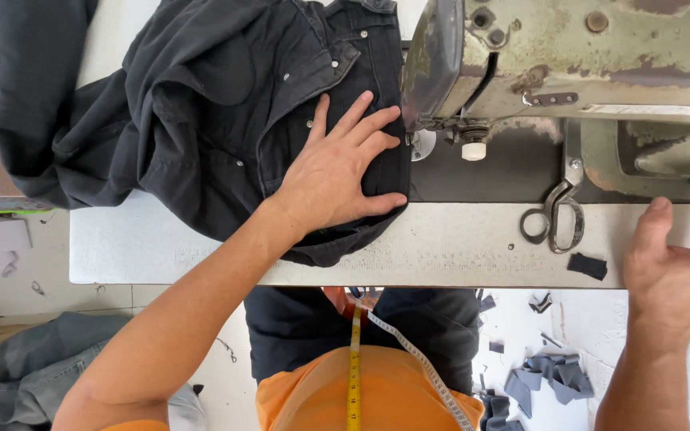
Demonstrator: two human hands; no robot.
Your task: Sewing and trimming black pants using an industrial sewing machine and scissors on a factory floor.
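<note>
I record the left hand (337, 172) pressed flat, fingers spread, gripping nothing, on the dark garment (225, 104) lying on the table (457, 247) beside the sewing machine (569, 56). The right hand (676, 259) hovers open at the table's right edge, empty, near the scissors (557, 215).

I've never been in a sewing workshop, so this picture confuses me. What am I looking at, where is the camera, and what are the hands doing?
The camera sits on the person's head and looks straight down, so you see their own arms and orange shirt from above, with a yellow tape measure hanging at the chest. The big worn metal body at the top right is an industrial sewing machine, standing on a pale work table. The left hand lies flat, fingers spread, on a dark denim garment, pressing it down beside the needle area. The right hand is open at the table's right edge and holds nothing I can see. A pair of scissors and a small dark fabric scrap lie on the table. More scraps litter the floor below.
</note>
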